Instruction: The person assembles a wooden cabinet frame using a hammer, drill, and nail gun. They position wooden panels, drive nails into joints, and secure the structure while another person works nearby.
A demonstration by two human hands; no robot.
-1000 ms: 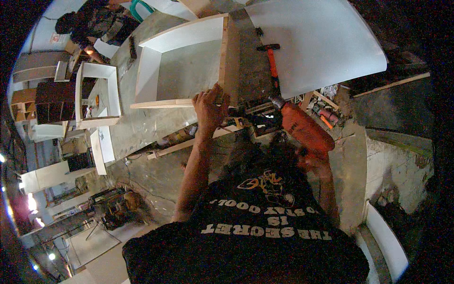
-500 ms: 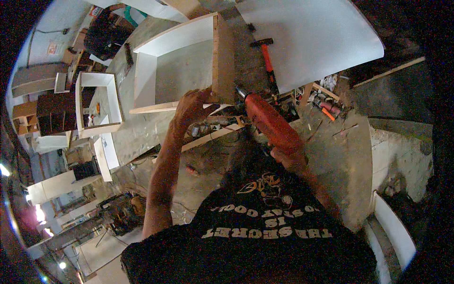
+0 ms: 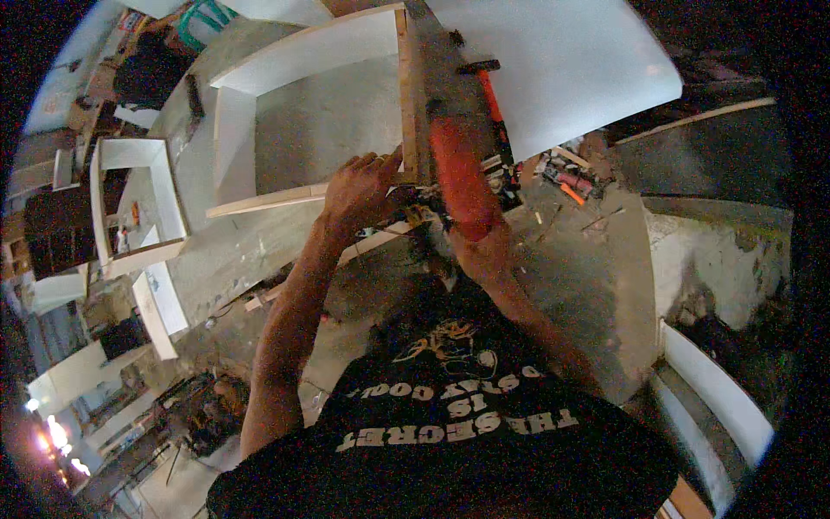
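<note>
A rectangular frame [image 3: 303,197] with white inner faces and bare wooden edges sits on the worktop in front of me. My left hand [image 3: 359,189] grips its near right corner, fingers over the edge on the inner side. In my right hand [image 3: 480,246] is a red power drill [image 3: 462,177], held by its rear end. The drill lies along the frame's right side, its front end pointing away from me. Blur and shadow hide its tip, so I cannot tell whether it touches the wood.
A hammer [image 3: 491,95] with a red and black handle lies right of the frame, beside a large white sheet [image 3: 571,69]. Mixed tools, one an orange-handled piece [image 3: 572,194], are heaped nearby. A smaller white frame [image 3: 143,255] stands left. A green chair [image 3: 203,24] is far left.
The drill has swung left and away from me, from a slant to nearly straight ahead beside the frame. My left hand stays at the corner. The whole view has shifted slightly.
</note>
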